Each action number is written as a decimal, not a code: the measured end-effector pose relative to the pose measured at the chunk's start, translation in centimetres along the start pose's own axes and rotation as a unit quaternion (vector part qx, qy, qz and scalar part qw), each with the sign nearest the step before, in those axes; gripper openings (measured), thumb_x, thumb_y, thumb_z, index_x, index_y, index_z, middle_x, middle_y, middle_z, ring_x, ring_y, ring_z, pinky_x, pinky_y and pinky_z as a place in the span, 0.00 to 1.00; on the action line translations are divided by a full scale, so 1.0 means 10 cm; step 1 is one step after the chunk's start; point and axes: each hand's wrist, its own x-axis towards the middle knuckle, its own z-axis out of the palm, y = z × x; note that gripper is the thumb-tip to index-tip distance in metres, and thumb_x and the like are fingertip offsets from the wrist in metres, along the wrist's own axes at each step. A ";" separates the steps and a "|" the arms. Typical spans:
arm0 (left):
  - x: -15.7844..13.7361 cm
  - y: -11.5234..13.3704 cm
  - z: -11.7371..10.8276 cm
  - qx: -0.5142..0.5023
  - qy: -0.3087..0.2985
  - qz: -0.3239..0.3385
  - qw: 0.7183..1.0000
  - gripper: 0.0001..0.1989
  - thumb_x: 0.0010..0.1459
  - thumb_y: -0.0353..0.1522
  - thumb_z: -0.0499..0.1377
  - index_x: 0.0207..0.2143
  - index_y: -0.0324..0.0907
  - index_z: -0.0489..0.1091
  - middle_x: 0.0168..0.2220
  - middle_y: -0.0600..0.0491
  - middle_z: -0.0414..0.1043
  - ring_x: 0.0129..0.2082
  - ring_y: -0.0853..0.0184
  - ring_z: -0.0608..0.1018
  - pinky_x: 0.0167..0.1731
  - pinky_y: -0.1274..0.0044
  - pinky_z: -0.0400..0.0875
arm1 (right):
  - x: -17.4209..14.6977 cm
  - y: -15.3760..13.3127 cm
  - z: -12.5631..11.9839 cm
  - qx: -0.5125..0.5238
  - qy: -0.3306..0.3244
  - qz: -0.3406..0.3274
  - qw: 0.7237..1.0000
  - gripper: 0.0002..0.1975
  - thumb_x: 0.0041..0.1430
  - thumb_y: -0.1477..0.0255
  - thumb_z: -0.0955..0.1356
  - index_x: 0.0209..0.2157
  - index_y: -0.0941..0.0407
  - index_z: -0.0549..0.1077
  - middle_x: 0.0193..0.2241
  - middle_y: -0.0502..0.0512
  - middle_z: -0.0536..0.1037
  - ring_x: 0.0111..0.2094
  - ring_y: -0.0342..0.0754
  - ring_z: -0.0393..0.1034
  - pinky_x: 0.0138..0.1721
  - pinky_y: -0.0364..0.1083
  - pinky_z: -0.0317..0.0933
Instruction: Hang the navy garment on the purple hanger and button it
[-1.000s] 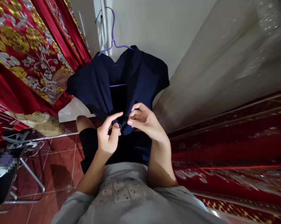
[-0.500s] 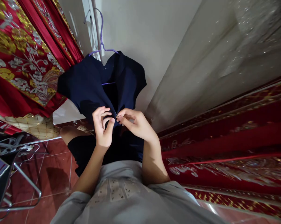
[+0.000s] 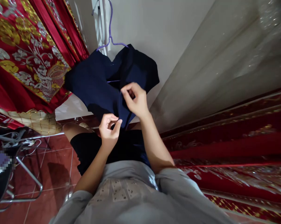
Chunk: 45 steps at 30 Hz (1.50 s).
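A dark navy short-sleeved shirt (image 3: 91,81) hangs in front of me on a purple hanger (image 3: 110,34), its front parted at the neck. Low on the front edge, my left hand (image 3: 109,127) is closed, thumb and forefinger pinching the cloth there. Higher up, my right hand (image 3: 135,100) is closed too, its thumb and forefinger pressed together over the front opening. Whatever sits between those right fingertips is too small to make out. The shirt's lower hem is partly hidden behind my left hand.
Red embroidered cloth (image 3: 35,59) hangs at the left, and more red cloth (image 3: 224,149) runs along the right. Translucent plastic sheeting (image 3: 201,71) covers the upper right. A metal-framed chair (image 3: 29,177) stands on red floor tiles (image 3: 52,174) at the lower left.
My right hand has risen from the lower front edge to the upper part of the opening. My left hand's fingers have closed near the lower edge. The view has shifted slightly.
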 end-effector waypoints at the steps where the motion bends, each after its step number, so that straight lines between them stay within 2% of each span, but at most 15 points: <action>1: -0.02 -0.02 0.01 0.007 -0.010 0.000 1.000 0.11 0.60 0.36 0.68 0.37 0.41 0.69 0.36 0.51 0.73 0.36 0.69 0.79 0.38 0.80 0.76 | 0.21 0.09 0.03 -0.019 0.019 -0.004 1.000 0.16 0.73 0.58 0.61 0.37 0.54 0.71 0.35 0.57 0.74 0.38 0.50 0.69 0.47 0.54 0.67; 5: -0.05 -0.11 0.05 0.029 -0.042 0.018 0.999 0.07 0.63 0.34 0.65 0.35 0.41 0.70 0.34 0.53 0.73 0.33 0.70 0.78 0.37 0.80 0.76 | 1.02 0.27 0.06 -0.094 0.042 -0.064 0.993 0.17 0.74 0.57 0.59 0.38 0.54 0.68 0.38 0.58 0.73 0.43 0.52 0.70 0.51 0.55 0.66; 9: 0.16 -0.16 -0.06 0.062 -0.079 0.063 0.993 0.05 0.65 0.33 0.63 0.39 0.41 0.72 0.37 0.51 0.76 0.37 0.68 0.80 0.43 0.76 0.77 | 1.32 0.07 -0.07 -0.145 0.018 -0.134 0.980 0.12 0.74 0.63 0.58 0.38 0.52 0.66 0.38 0.58 0.74 0.41 0.51 0.72 0.47 0.51 0.68; 14: 1.02 0.08 -0.16 0.119 -0.109 0.206 0.965 0.10 0.67 0.38 0.63 0.46 0.42 0.74 0.45 0.46 0.76 0.48 0.61 0.79 0.53 0.68 0.74 | 1.21 -0.15 -0.26 -0.184 0.002 -0.173 0.968 0.13 0.75 0.63 0.56 0.39 0.51 0.68 0.39 0.58 0.77 0.41 0.50 0.74 0.46 0.51 0.70; 18: 1.89 0.37 -0.01 0.085 -0.119 0.201 0.969 0.16 0.63 0.37 0.68 0.52 0.46 0.74 0.36 0.52 0.71 0.44 0.60 0.80 0.47 0.69 0.75 | 1.12 -0.11 -0.25 -0.198 -0.027 -0.163 0.966 0.17 0.76 0.57 0.57 0.44 0.52 0.69 0.37 0.57 0.76 0.42 0.51 0.75 0.46 0.50 0.69; 20: 2.18 0.45 0.08 0.100 -0.145 0.199 0.964 0.13 0.60 0.34 0.71 0.46 0.46 0.76 0.32 0.53 0.69 0.39 0.60 0.79 0.45 0.69 0.74 | 1.07 -0.03 -0.20 -0.189 -0.022 -0.158 0.969 0.19 0.76 0.55 0.56 0.46 0.53 0.69 0.37 0.57 0.76 0.42 0.50 0.75 0.45 0.49 0.69; 22: 2.32 0.47 0.13 0.129 -0.164 0.210 0.955 0.07 0.59 0.32 0.71 0.36 0.44 0.76 0.30 0.53 0.69 0.36 0.61 0.78 0.44 0.68 0.74 | 1.03 0.05 -0.16 -0.183 -0.013 -0.152 0.971 0.21 0.76 0.56 0.54 0.48 0.54 0.70 0.37 0.58 0.77 0.41 0.50 0.75 0.44 0.49 0.69; 24: 2.33 0.44 0.15 0.148 -0.167 0.213 0.951 0.10 0.60 0.32 0.70 0.30 0.43 0.72 0.28 0.53 0.69 0.36 0.61 0.78 0.43 0.69 0.74 | 1.00 0.15 -0.12 -0.175 -0.013 -0.152 0.973 0.22 0.77 0.58 0.53 0.48 0.54 0.71 0.39 0.59 0.77 0.41 0.50 0.76 0.44 0.49 0.68; 29: 2.24 0.43 0.20 0.170 -0.144 0.180 0.958 0.11 0.70 0.34 0.61 0.34 0.40 0.69 0.26 0.58 0.70 0.34 0.70 0.81 0.37 0.79 0.71 | 0.87 0.41 0.03 -0.159 -0.043 -0.162 0.973 0.21 0.77 0.62 0.53 0.51 0.55 0.72 0.45 0.61 0.77 0.47 0.52 0.75 0.49 0.52 0.66; 32: 2.51 0.56 0.15 0.178 -0.109 0.158 0.965 0.09 0.74 0.27 0.55 0.36 0.40 0.66 0.20 0.65 0.64 0.23 0.78 0.77 0.27 0.84 0.67 | 0.64 0.55 0.16 -0.185 -0.104 -0.158 0.964 0.20 0.76 0.66 0.54 0.51 0.56 0.73 0.44 0.62 0.78 0.46 0.54 0.74 0.47 0.52 0.64; 35: 2.95 0.61 -0.15 0.184 -0.018 0.116 0.976 0.10 0.76 0.24 0.50 0.37 0.40 0.62 0.20 0.67 0.62 0.19 0.81 0.72 0.20 0.84 0.64 | 0.26 0.67 0.25 -0.213 -0.212 -0.165 0.939 0.21 0.75 0.70 0.53 0.50 0.58 0.74 0.41 0.63 0.79 0.44 0.54 0.73 0.42 0.51 0.63; 38: 3.16 0.42 -0.74 0.264 0.110 0.068 0.956 0.16 0.76 0.23 0.49 0.31 0.40 0.60 0.19 0.66 0.57 0.19 0.79 0.66 0.24 0.81 0.63 | -0.09 0.78 0.30 -0.216 -0.287 -0.174 0.917 0.23 0.75 0.71 0.51 0.48 0.59 0.75 0.39 0.62 0.80 0.41 0.52 0.72 0.39 0.49 0.61; 40: 3.09 0.16 -1.15 0.307 0.121 0.087 0.940 0.14 0.75 0.26 0.56 0.31 0.38 0.63 0.20 0.65 0.60 0.24 0.78 0.66 0.34 0.80 0.65 | -0.24 0.83 0.32 -0.211 -0.307 -0.178 0.911 0.24 0.76 0.69 0.51 0.48 0.59 0.75 0.39 0.62 0.80 0.41 0.52 0.73 0.39 0.49 0.61; 42: 2.94 -0.11 -1.48 0.351 0.089 0.073 0.929 0.12 0.72 0.30 0.61 0.33 0.39 0.66 0.22 0.64 0.62 0.27 0.76 0.66 0.40 0.78 0.64 | -0.31 0.87 0.33 -0.206 -0.323 -0.188 0.905 0.25 0.76 0.68 0.50 0.48 0.59 0.75 0.39 0.61 0.80 0.41 0.51 0.73 0.39 0.49 0.61; 45: 2.70 -0.41 -1.72 0.416 0.024 0.031 0.909 0.17 0.71 0.34 0.62 0.28 0.41 0.64 0.20 0.62 0.60 0.27 0.72 0.62 0.42 0.77 0.62 | -0.30 0.89 0.33 -0.195 -0.329 -0.192 0.904 0.24 0.76 0.66 0.51 0.49 0.58 0.75 0.40 0.61 0.80 0.42 0.52 0.73 0.39 0.49 0.61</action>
